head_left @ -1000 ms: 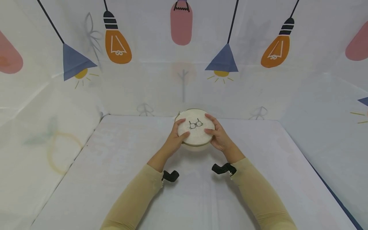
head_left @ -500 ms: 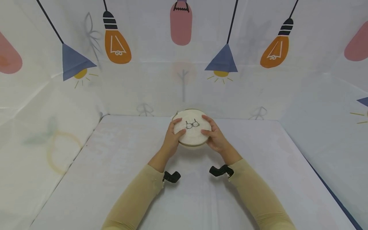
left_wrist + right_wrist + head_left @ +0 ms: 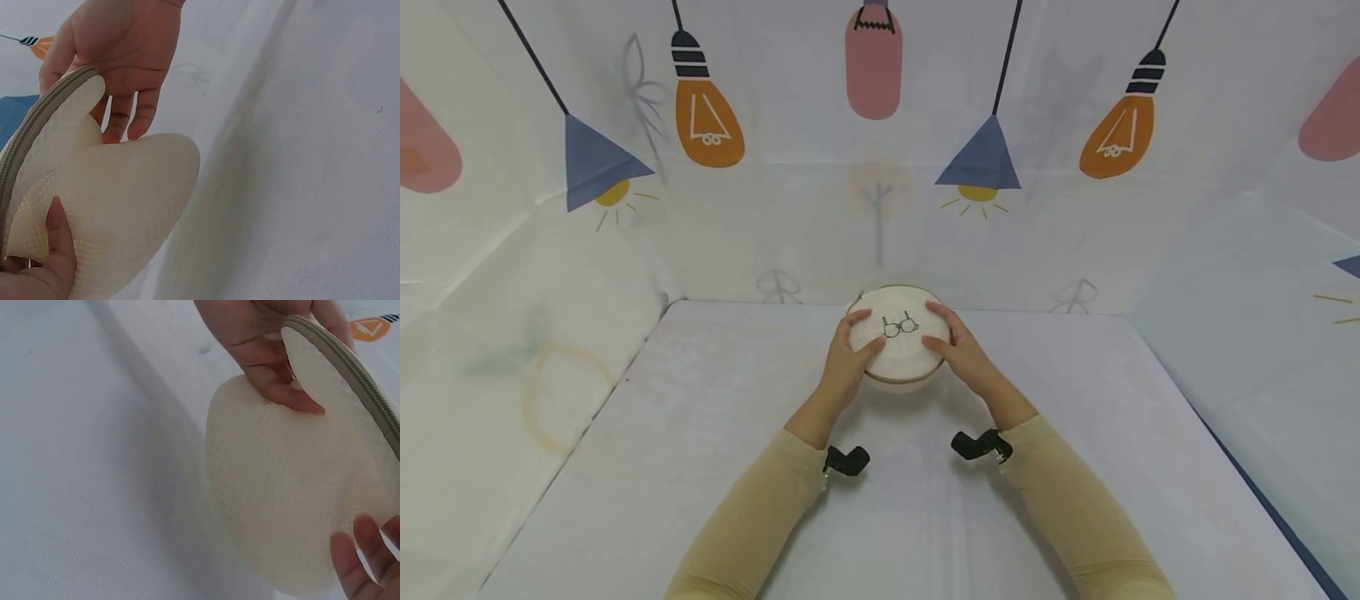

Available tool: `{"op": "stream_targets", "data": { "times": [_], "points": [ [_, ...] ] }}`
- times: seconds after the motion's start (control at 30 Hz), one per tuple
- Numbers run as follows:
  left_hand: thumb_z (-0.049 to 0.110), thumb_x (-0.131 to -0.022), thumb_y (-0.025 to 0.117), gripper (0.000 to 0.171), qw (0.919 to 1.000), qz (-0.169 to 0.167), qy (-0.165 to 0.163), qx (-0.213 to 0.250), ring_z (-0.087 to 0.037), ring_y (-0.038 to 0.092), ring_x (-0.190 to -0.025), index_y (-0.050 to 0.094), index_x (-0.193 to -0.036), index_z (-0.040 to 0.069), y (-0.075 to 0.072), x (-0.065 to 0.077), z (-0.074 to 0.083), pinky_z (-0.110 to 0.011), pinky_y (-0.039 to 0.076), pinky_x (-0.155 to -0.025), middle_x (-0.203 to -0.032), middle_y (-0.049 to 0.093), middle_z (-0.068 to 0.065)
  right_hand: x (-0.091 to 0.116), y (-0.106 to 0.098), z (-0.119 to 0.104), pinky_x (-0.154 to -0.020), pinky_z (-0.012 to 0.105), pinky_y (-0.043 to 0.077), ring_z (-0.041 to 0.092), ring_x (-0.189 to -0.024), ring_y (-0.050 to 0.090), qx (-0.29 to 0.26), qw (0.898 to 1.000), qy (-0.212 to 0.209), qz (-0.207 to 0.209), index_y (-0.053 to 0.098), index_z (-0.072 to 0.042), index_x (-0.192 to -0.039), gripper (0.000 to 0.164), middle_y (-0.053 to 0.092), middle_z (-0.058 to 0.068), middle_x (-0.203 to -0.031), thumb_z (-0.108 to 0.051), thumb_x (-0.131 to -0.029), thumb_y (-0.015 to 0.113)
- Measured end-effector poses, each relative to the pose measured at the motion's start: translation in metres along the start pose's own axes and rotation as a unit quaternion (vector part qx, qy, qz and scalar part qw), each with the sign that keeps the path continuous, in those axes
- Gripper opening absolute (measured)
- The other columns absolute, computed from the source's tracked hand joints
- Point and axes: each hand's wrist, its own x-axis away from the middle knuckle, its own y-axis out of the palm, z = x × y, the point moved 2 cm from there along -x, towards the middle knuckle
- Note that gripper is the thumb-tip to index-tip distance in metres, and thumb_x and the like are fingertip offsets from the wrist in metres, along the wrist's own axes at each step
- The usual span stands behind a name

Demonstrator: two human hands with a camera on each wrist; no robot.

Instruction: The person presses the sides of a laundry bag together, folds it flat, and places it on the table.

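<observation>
In the middle of the head view, the pouch (image 3: 900, 354) is held up near the table's far edge, its face with the glasses print (image 3: 900, 325) turned to the person. The left hand (image 3: 845, 367) and right hand (image 3: 967, 357) grip its sides, each part-curled, thumb and a finger on the face, other fingers behind.

The back bulges and creases where fingers push in, so the walls look soft; squeezing harder would likely buckle them and distort the round shape. The grip seems light: should one side loosen, the pouch could tip or slip to the table (image 3: 895, 517). Uneven pulling could twist the rim and strain the zip (image 3: 31, 119), left in the left wrist view. Whether it is fully closed, I cannot tell; if not, tugging could widen it.
</observation>
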Motion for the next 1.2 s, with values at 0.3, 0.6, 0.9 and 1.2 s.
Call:
{"op": "stream_targets", "data": {
  "times": [0.3,0.6,0.9,1.2],
  "points": [
    [0.001,-0.091,0.071,0.059,0.9999,0.006,-0.009,-0.003,-0.025,0.027,-0.147,0.046,-0.143,0.011,0.0018,0.0007,-0.0003,-0.038,0.026,-0.119,-0.160,0.030,-0.010,0.0012,-0.0017,0.0017,-0.120,0.059,0.011,0.033,-0.153,0.008,0.083,0.996,-0.011,0.012,0.026,-0.017,-0.159,0.065,0.013,0.010,-0.167,-0.029,-0.103,0.057],
    [-0.001,-0.092,0.069,0.060,0.9995,-0.023,-0.015,0.015,-0.024,0.032,-0.145,0.044,-0.145,0.010,0.0012,0.0026,0.0034,-0.037,0.030,-0.118,-0.159,0.030,-0.009,-0.0006,-0.0020,-0.0011,-0.117,0.052,0.029,0.034,-0.148,0.026,0.036,0.999,-0.021,0.022,0.032,-0.017,-0.155,0.061,0.020,0.013,-0.164,-0.026,-0.101,0.061],
    [-0.002,-0.093,0.065,0.062,0.9984,-0.048,-0.021,0.021,-0.024,0.025,-0.148,0.040,-0.148,0.011,0.0002,0.0017,0.0039,-0.037,0.025,-0.120,-0.161,0.024,-0.008,-0.0043,-0.0015,0.0066,-0.095,0.031,0.052,0.030,-0.131,0.047,-0.152,0.988,0.001,-0.024,0.025,-0.012,-0.155,0.065,0.021,0.014,-0.162,-0.007,-0.101,0.059],
    [-0.006,-0.094,0.061,0.070,0.9987,-0.031,-0.023,0.033,-0.027,0.022,-0.150,0.026,-0.153,0.011,0.0006,0.0008,0.0036,-0.037,0.018,-0.122,-0.163,0.021,-0.014,-0.0026,-0.0002,0.0037,-0.083,0.027,0.057,0.016,-0.107,0.064,-0.250,0.968,0.022,-0.018,0.028,-0.015,-0.153,0.064,0.034,0.023,-0.152,0.006,-0.099,0.055]
  ]
}}
